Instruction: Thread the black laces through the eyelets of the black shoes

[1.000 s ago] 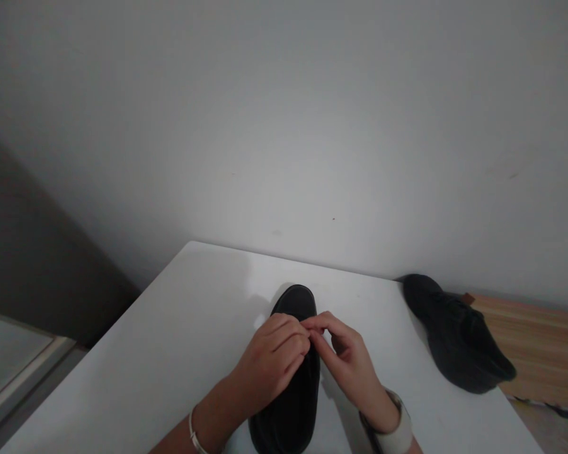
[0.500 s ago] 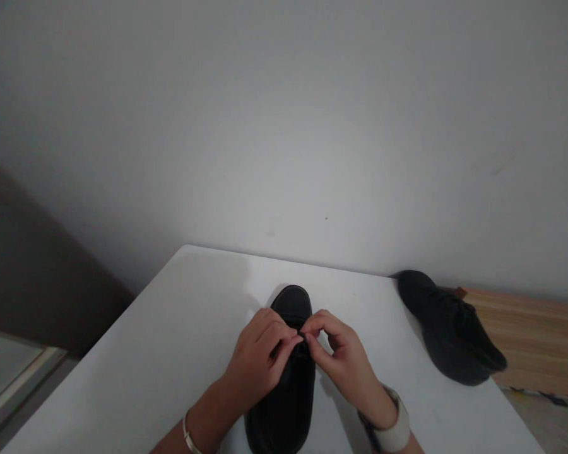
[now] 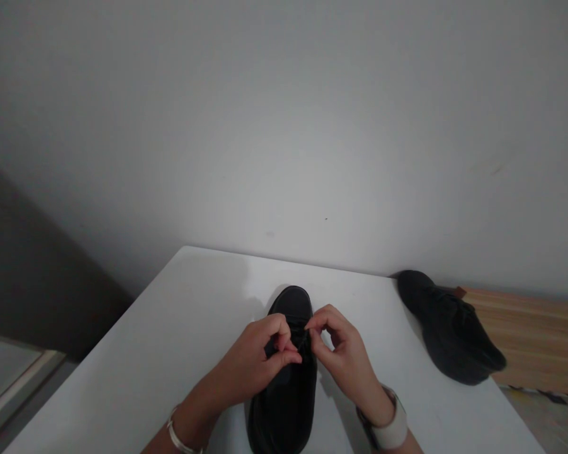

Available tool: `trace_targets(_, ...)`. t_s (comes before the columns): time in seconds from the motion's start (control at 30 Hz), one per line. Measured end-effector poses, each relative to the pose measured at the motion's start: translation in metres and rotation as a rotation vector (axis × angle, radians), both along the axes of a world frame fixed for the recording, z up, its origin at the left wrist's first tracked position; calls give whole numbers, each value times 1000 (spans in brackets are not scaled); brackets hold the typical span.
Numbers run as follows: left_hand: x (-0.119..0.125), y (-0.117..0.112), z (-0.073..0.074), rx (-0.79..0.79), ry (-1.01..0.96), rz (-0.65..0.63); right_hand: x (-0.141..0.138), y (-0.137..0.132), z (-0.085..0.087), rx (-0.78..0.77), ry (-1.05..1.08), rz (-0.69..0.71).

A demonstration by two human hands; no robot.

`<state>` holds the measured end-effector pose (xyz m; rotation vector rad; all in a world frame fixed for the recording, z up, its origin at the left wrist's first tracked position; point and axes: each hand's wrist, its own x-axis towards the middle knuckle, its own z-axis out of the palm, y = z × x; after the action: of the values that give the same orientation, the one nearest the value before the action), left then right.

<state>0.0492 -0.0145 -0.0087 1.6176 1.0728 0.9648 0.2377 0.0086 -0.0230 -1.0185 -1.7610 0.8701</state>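
A white surface point(image 3: 170, 334) carries a black shoe point(image 3: 291, 407) at its near middle, toe pointing away, the toe cap smooth and the opening wide and dark. Over it the left hand point(image 3: 297, 352) reaches in from the left, knuckles raised, and the right hand point(image 3: 308, 329) from the right, wrist low. Each pinches thumb to forefinger on the thin black laces point(image 3: 302, 338), hard to make out between fingertips.

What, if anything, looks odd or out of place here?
The farther black shoe sits askew at the right edge of the white table, its heel seemingly jutting beyond. The wall bears a small dark speck. The nearer shoe looks fine where visible.
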Motion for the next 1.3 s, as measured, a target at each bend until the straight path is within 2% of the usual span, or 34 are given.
trace_targets(0.07,0,1,-2,49,-28,-2,1,1,0,-4,4,21)
trace_targets(0.13,2,3,-7,152,-93,68,3,2,1,10,13,36)
trace_targets(0.27,7,10,-22,251,-201,393,11,-2,6,-28,40,-10)
trace_targets(0.33,10,15,-29,230,-213,551,13,-11,4,-124,21,-37)
trace_targets(0.4,12,19,-34,207,-226,642,13,-26,-4,-236,-33,-41)
trace_targets(0.47,13,22,-38,194,-232,672,8,-41,-17,-310,-87,-29)
trace_targets(0.57,15,23,-43,187,-236,676,0,-54,-32,-329,-63,-75)
trace_targets(0.7,15,22,-47,197,-242,666,4,-47,-27,-283,-119,-132)
trace_targets(0.8,16,21,-50,215,-244,647,32,-32,-18,-222,-148,-168)
trace_targets(0.9,19,20,-53,232,-236,612,80,-13,-19,-128,-196,-216)
trace_targets(1.0,22,18,-55,243,-222,576,135,11,-23,-54,-398,-362)
trace_targets(1.1,24,17,-55,250,-206,540,179,33,-20,-43,-475,-492)
trace_targets(1.2,24,17,-55,255,-187,503,205,48,-13,-35,-552,-574)
trace_targets(1.3,23,17,-54,256,-167,478,216,56,-9,-34,-638,-610)
